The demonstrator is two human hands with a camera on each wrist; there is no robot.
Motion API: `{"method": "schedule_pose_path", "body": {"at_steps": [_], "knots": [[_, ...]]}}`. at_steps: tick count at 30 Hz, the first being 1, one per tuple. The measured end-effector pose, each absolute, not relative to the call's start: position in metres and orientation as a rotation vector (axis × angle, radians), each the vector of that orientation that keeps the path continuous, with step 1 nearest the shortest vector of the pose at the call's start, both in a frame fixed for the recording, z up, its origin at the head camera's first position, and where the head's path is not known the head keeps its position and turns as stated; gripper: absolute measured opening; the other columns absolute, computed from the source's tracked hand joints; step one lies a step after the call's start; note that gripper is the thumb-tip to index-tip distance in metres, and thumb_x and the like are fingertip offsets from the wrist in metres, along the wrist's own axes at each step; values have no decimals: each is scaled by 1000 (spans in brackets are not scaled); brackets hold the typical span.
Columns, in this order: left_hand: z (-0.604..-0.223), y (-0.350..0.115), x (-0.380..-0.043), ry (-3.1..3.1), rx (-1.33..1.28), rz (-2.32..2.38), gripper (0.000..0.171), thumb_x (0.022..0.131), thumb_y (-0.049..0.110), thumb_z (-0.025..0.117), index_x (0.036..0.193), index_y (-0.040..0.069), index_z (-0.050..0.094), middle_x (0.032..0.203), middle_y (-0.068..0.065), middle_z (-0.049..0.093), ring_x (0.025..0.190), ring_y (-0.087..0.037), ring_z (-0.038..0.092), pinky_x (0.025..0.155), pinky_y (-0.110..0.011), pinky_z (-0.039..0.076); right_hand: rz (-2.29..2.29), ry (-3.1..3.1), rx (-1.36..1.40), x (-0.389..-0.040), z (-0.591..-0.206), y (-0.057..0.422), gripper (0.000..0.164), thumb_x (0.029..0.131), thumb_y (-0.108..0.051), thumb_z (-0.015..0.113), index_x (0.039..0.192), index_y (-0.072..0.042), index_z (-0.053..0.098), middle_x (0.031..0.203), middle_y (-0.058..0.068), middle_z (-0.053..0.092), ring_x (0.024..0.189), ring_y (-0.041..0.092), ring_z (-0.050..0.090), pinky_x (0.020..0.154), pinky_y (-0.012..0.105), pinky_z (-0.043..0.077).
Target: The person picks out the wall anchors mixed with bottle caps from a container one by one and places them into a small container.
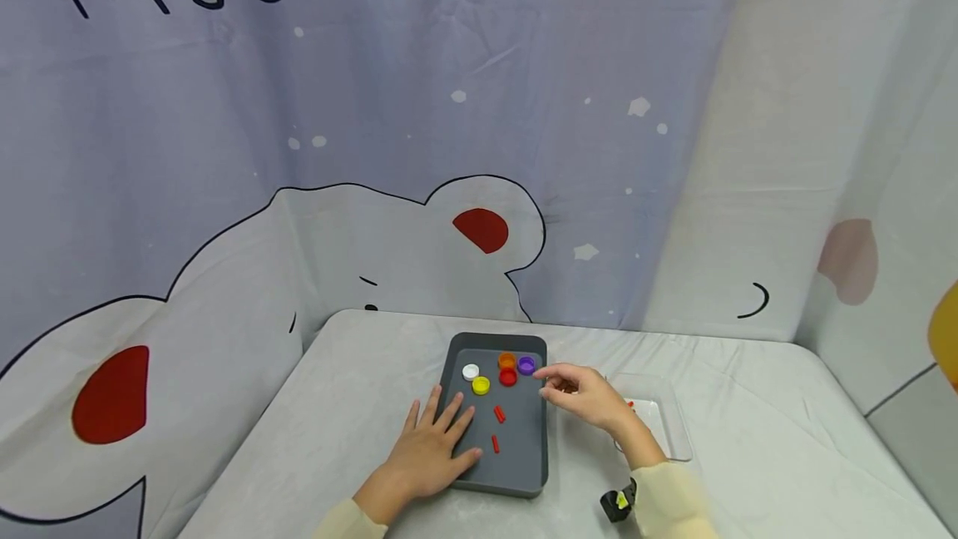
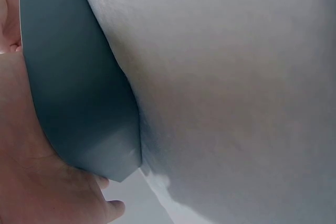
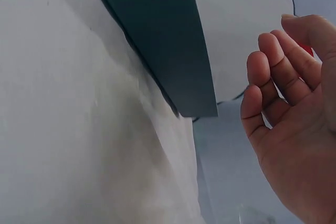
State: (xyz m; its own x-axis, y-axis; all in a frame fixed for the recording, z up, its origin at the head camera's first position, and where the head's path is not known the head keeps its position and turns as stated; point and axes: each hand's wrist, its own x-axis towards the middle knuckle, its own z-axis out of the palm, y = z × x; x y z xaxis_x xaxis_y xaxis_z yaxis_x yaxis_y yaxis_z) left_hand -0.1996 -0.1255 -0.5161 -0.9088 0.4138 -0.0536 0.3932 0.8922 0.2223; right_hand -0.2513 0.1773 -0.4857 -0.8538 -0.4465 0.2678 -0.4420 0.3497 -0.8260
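My left hand (image 1: 426, 453) lies with fingers spread over the left rim of a grey tray (image 1: 527, 472). Above the tray's right edge hovers my right hand (image 1: 587, 398), its fingers loosely bent and thumb apart from the index finger. In the right wrist view nothing shows between those fingers (image 3: 258, 68). Closest to it is a purple round cap (image 1: 526, 366). Beside that cap sit an orange cap (image 1: 506, 361), a red cap (image 1: 508, 377), a yellow cap (image 1: 481, 386) and a white cap (image 1: 470, 372). Lower in the tray lie two small red sticks, an upper stick (image 1: 499, 414) and a lower stick (image 1: 495, 444).
To the right stands a clear plastic box (image 1: 677, 431), partly hidden by the right forearm, with a bit of red inside. A small black object (image 1: 617, 505) with a yellow-green mark shows at the right wrist. White cloth covers the table (image 1: 756, 439); printed curtains hang behind.
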Motion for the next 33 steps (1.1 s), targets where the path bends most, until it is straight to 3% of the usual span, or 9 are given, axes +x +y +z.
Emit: {"method": "schedule_pose_path", "body": {"at_steps": [15, 33], "knots": [[-526, -127, -204, 3009, 638, 274, 72, 99, 66, 42, 157, 24, 40, 167, -3, 26, 156, -38, 1, 120, -65, 7, -1467, 2544, -929, -263, -490, 150, 32, 95, -20, 72, 119, 1, 71, 90, -2, 68, 79, 7, 60, 73, 22, 51], [-514, -126, -199, 2962, 657, 291, 70, 101, 63, 42, 157, 20, 41, 166, -6, 28, 156, -41, 3, 120, -66, 8, -1152, 2524, -1001, -278, -497, 126, 28, 93, -12, 74, 120, -2, 71, 89, -4, 71, 77, 6, 60, 72, 22, 52]]}}
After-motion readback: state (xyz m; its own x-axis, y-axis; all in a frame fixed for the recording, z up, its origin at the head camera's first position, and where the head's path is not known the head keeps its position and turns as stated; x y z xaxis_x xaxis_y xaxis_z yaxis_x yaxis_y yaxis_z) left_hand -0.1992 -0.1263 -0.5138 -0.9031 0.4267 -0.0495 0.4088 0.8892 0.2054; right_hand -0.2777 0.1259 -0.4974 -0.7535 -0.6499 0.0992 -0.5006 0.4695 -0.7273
